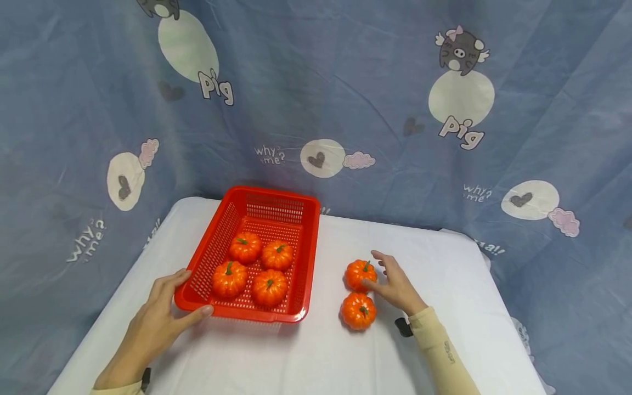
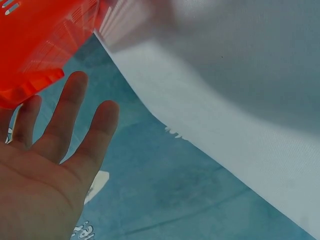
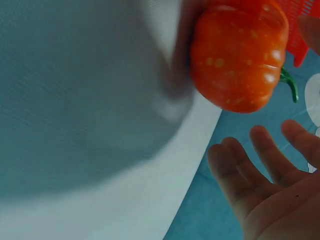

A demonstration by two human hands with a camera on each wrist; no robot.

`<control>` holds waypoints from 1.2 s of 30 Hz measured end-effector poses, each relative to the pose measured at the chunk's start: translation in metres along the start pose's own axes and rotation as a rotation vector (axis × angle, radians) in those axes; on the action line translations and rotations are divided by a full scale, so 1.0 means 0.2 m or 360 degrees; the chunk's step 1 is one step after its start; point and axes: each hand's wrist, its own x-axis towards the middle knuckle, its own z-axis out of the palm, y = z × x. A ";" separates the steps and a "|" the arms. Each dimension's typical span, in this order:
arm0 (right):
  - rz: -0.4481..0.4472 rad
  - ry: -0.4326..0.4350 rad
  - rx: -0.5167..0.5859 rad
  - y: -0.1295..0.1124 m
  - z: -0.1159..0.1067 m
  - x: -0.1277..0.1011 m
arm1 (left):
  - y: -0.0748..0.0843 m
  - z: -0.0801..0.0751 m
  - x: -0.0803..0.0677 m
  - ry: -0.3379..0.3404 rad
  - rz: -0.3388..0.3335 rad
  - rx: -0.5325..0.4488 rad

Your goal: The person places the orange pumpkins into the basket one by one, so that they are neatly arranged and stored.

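A red plastic basket [image 1: 306, 241] sits on the white table [image 1: 434, 258] and holds several small orange pumpkins [image 1: 245, 247]. My left hand [image 1: 163, 312] rests at the basket's near left corner, fingers straight, thumb against the rim; the left wrist view shows the open palm [image 2: 45, 165] beside the basket [image 2: 35, 45]. Two more pumpkins lie on the table to the right: a far one [image 1: 360, 274] and a near one [image 1: 359, 310]. My right hand [image 1: 392, 282] is open just right of the far pumpkin, fingers spread, thumb close to it. The right wrist view shows that pumpkin [image 3: 237, 55] beyond the spread fingers [image 3: 260, 165].
A blue cartoon-printed curtain [image 1: 345, 99] hangs behind and around the table. Bare white tabletop [image 1: 316, 356] lies in front of the basket and pumpkins. A small black object [image 1: 404, 327] sits by my right wrist.
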 end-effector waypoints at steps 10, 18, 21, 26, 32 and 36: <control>-0.0056 -0.0015 -0.0033 0.03 0.03 -0.01 | 0.00 0.00 0.00 -0.0005 0.0009 -0.0011; -0.0038 -0.0067 0.0017 0.01 0.04 0.01 | 0.00 0.00 0.00 0.0000 0.0001 -0.0017; -0.0041 -0.0066 0.0026 0.01 0.04 0.01 | 0.00 0.00 0.00 0.0002 -0.0002 -0.0019; -0.0058 -0.0049 0.0023 0.01 0.05 0.01 | 0.00 0.00 0.00 0.0009 -0.0013 -0.0019; -0.0072 -0.0044 0.0019 0.01 0.05 0.01 | 0.00 0.00 0.00 0.0018 -0.0007 -0.0024; -0.0068 -0.0051 0.0014 0.01 0.05 0.01 | -0.01 0.00 0.00 0.0010 -0.0014 -0.0026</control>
